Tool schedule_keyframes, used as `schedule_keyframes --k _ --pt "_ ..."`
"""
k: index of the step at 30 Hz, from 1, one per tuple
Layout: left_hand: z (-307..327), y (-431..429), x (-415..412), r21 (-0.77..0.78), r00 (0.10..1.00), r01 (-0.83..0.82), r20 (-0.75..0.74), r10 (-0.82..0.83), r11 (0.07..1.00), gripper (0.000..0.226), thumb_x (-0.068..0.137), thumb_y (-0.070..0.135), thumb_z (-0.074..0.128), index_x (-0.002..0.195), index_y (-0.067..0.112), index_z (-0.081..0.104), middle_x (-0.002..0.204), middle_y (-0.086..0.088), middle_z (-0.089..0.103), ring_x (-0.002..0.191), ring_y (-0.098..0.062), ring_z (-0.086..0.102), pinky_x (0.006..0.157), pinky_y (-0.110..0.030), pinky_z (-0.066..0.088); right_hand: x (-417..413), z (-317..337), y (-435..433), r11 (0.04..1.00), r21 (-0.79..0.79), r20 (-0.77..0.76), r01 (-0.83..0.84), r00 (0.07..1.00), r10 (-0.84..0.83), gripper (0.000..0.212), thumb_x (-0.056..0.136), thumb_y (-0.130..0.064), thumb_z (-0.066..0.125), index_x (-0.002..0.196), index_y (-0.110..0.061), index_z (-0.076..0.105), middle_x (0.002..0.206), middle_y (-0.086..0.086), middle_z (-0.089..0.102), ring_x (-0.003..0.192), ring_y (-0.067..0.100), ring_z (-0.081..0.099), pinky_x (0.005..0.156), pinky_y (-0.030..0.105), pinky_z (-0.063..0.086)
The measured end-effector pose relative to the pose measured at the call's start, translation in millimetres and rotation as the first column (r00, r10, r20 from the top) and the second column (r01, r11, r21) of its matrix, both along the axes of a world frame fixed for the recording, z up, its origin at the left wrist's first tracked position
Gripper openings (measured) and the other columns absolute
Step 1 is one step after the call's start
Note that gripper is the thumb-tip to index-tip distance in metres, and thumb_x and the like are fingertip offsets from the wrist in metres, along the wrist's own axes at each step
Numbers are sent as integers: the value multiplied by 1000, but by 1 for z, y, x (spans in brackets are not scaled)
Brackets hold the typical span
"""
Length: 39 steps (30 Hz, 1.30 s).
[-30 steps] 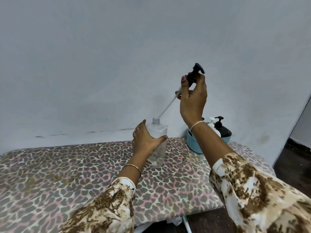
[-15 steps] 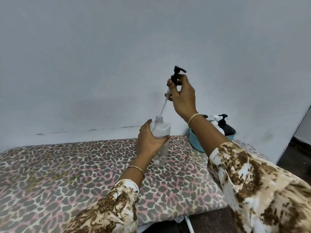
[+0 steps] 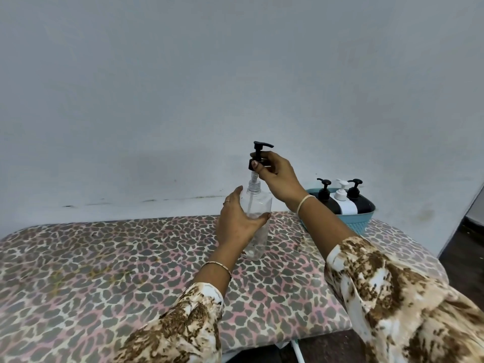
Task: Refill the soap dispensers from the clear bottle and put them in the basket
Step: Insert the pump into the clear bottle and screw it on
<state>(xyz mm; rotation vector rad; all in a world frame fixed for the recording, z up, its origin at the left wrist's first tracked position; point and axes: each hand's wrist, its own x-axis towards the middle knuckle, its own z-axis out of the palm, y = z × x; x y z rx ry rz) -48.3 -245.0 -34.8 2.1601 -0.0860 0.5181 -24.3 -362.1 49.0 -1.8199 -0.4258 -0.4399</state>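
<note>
The left hand (image 3: 239,224) grips the clear bottle (image 3: 262,205), thumb curled across its near face and fingers round the far side, holding it upright on the tabletop (image 3: 104,271). The bottle looks almost empty. Above it, the black pump (image 3: 259,153) hangs with its dip tube (image 3: 250,205) already down inside. Its collar sits a little above the threaded neck (image 3: 254,189), not yet seated. The right hand (image 3: 277,176) pinches that collar between thumb and fingertips.

The step in hand looks like closing the bottle. To do it well, lower the collar straight onto the neck so the threads meet squarely. Then turn with the right hand while the left resists the twist. A tilted start would likely cross the threads.

Right of the right hand and farther back, near the wall (image 3: 235,74), stands the blue basket (image 3: 358,224). It holds three dispensers (image 3: 343,203), two black and one white, packed side by side, so the refilling seems done.

Left of the left hand the tabletop runs wide and open. To the right it ends just past the basket, and its near edge lies under the sleeves, so moves are safest leftward.
</note>
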Motion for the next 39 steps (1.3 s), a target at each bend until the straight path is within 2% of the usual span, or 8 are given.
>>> schedule_keyframes --k 4,9,19,24,29,33,36,39 --pt "-1 1 1 -8 1000 -2 2 2 1000 99 61 59 79 142 28 32 143 3 45 127 -18 48 94 -44 50 1 -4 -4 999 -29 -41 -38 999 37 25 94 -19 60 118 -13 62 108 5 68 105 14 64 98 31 48" --pt "-1 0 2 -4 1000 -3 -6 3 1000 98 63 59 79 143 29 31 146 4 42 128 -17 47 93 -43 50 0 -14 -6 996 -44 -84 -80 994 76 21 94 -17 61 114 -19 62 113 7 68 109 20 63 103 40 46" --pt "-1 0 4 -3 1000 -10 -15 10 1000 98 63 60 78 143 31 31 147 5 42 128 -16 48 90 -41 52 -2 -25 -6 999 -8 -118 -33 992 32 27 92 -14 63 118 -7 63 111 8 69 105 17 66 97 29 49" --pt "-1 0 4 9 1000 -18 -14 18 1000 97 63 60 77 143 31 31 146 6 42 127 -15 49 89 -42 53 1 -30 -1 997 1 -88 82 993 -82 30 82 -14 75 111 -10 66 103 -1 71 95 10 68 94 35 53" --pt "-1 -2 5 -9 1000 -2 -4 2 1000 97 63 57 78 143 30 31 145 5 43 128 -15 48 91 -41 52 0 -33 6 972 -58 -22 229 973 -230 41 69 -17 85 98 -17 57 83 -8 65 81 6 62 79 24 53" --pt "-2 -2 4 -12 1000 -9 2 9 1000 96 63 57 78 142 32 31 144 5 45 127 -14 49 88 -42 53 2 -36 8 952 -88 26 294 956 -292 55 64 -23 88 105 -16 52 111 2 52 88 11 57 81 26 52" --pt "-3 -1 5 -21 1000 -10 -2 10 1000 95 62 58 78 141 34 32 142 7 46 126 -14 50 86 -42 54 0 -37 7 964 -122 -19 238 970 -242 63 72 -28 83 124 -14 50 124 0 36 91 4 52 84 13 44" --pt "-2 -1 6 -17 1000 -9 -16 9 1000 97 61 58 79 142 33 31 143 6 45 126 -15 49 87 -44 53 -3 -38 6 971 -111 -45 214 975 -220 40 93 -26 61 127 -6 53 129 7 37 101 11 55 73 -2 38"
